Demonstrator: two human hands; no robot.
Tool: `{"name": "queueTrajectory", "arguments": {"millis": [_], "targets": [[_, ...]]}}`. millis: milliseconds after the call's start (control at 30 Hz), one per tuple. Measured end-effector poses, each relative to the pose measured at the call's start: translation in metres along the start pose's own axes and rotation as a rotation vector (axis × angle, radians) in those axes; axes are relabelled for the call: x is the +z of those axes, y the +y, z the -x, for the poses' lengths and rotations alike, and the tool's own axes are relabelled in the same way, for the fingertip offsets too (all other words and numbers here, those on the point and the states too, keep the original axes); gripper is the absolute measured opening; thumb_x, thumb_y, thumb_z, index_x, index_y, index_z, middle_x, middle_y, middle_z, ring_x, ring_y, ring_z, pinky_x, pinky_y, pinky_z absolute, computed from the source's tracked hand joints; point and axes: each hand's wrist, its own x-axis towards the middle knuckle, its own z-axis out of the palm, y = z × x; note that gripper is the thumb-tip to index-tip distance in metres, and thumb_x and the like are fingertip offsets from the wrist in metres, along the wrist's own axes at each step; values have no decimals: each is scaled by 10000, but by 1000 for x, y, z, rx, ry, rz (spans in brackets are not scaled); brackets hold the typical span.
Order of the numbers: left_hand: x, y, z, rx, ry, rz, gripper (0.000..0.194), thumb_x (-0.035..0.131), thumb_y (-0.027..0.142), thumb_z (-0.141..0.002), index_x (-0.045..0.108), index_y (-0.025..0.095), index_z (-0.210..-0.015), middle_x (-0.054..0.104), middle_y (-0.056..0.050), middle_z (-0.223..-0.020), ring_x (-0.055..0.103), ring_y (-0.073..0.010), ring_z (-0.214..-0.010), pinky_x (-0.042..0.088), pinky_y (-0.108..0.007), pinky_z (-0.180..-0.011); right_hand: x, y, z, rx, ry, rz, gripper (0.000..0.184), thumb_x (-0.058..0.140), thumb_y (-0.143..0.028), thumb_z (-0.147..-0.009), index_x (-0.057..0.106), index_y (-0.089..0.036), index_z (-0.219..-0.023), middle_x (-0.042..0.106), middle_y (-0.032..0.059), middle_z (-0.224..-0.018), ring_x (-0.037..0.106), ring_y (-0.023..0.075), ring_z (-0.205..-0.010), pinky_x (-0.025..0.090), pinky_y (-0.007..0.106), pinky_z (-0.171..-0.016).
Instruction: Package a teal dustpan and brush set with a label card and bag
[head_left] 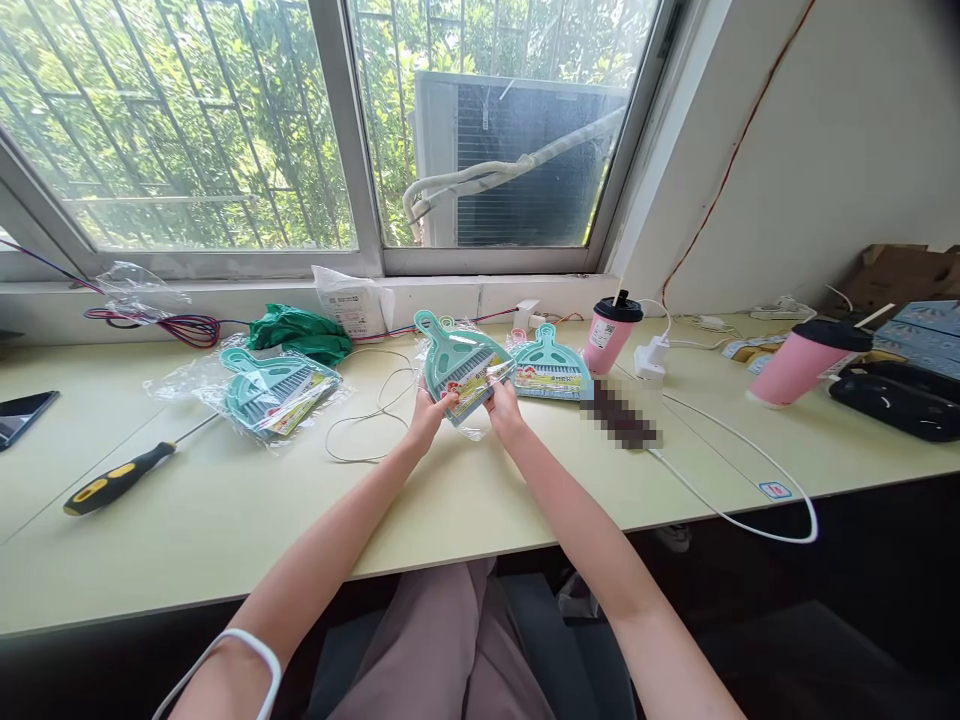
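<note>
Between my two hands is a small mint-green dustpan and brush set (463, 362), in clear plastic with a printed card, raised and tilted above the table. My left hand (430, 418) is closed on its lower left edge. My right hand (503, 405) grips its lower right side. Just behind, to the right, lies another green dustpan set (551, 365) with a similar card. A third bagged dustpan set (274, 392) rests to the left in crinkled clear plastic.
On the pale table (315, 520) lie a black-and-yellow screwdriver (120, 480), a phone (24, 415) and a green plastic bag (300, 335). Pink cups (609, 335) with black lids, a white charger (651, 358) and a looping white cable (739, 520) are to the right. A window is behind.
</note>
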Motion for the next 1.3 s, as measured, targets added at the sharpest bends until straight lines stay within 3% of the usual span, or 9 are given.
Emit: {"name": "queueTrajectory", "arguments": {"millis": [233,500,733,867,967,1033,1100,1200,1300], "targets": [[-1,-1,0,-7,-18,-8,711,813,266,-583,497,220,-1219,690,-79,-1066,655,-286,-1005,542,-360,-764,0,-1,0,22,29,6,143,620,-235,-817,579,-243,-954,709,-21,-886,688,135,-848,597,282,-789],[-10,3,-10,-48,14,26,664,811,216,-533,505,212,-1122,693,-36,-980,672,-234,-905,551,-336,-742,2,-8,-7,138,2,1,57,569,-262,-893,590,-221,-926,724,0,-815,710,153,-796,619,327,-783],[-20,7,-18,-70,16,33,615,812,163,-523,580,187,-1092,710,-42,-954,681,-214,-863,560,-303,-713,4,-16,-8,210,-51,29,98,574,-147,-889,612,-186,-807,709,5,-677,692,139,-645,627,274,-669],[-28,10,-26,-96,48,84,525,790,100,-530,617,147,-1024,720,-62,-912,689,-206,-833,570,-301,-750,0,-21,-12,204,-146,92,76,643,-172,-870,635,-176,-794,721,24,-680,706,146,-622,623,265,-635],[-45,17,-34,-114,113,148,504,731,44,-563,620,146,-1044,716,-42,-850,694,-197,-816,582,-301,-775,-7,-27,-15,102,-146,162,87,637,-232,-877,660,-180,-811,735,38,-732,715,150,-637,619,273,-644],[-61,23,-38,-147,141,166,491,678,17,-600,617,134,-1074,713,-41,-824,698,-195,-798,594,-294,-754,-11,-31,-15,-60,-64,250,60,628,-228,-862,678,-197,-871,744,24,-819,710,140,-679,615,284,-694],[-76,28,-41,-194,138,171,453,639,1,-635,622,106,-1075,712,-53,-811,694,-184,-747,597,-271,-698,-13,-36,-12,-259,-19,366,193,656,-168,-800,690,-236,-978,740,7,-1004,704,140,-818,601,300,-800],[-90,33,-41,-242,101,170,424,619,-19,-664,635,89,-1073,708,-57,-796,670,-152,-655,574,-226,-594,-11,-41,-3,-467,-157,499,516,715,-83,-691,675,-329,-1142,632,-19,-1314,606,175,-1157,530,331,-982],[-93,34,-38,-259,46,149,469,640,-16,-669,631,93,-1125,717,-66,-836,672,-149,-651,569,-220,-579,-5,-42,6,-549,-336,574,524,727,-80,-693,703,-368,-1129,619,-28,-1323,510,208,-1286,446,387,-1092]]}}
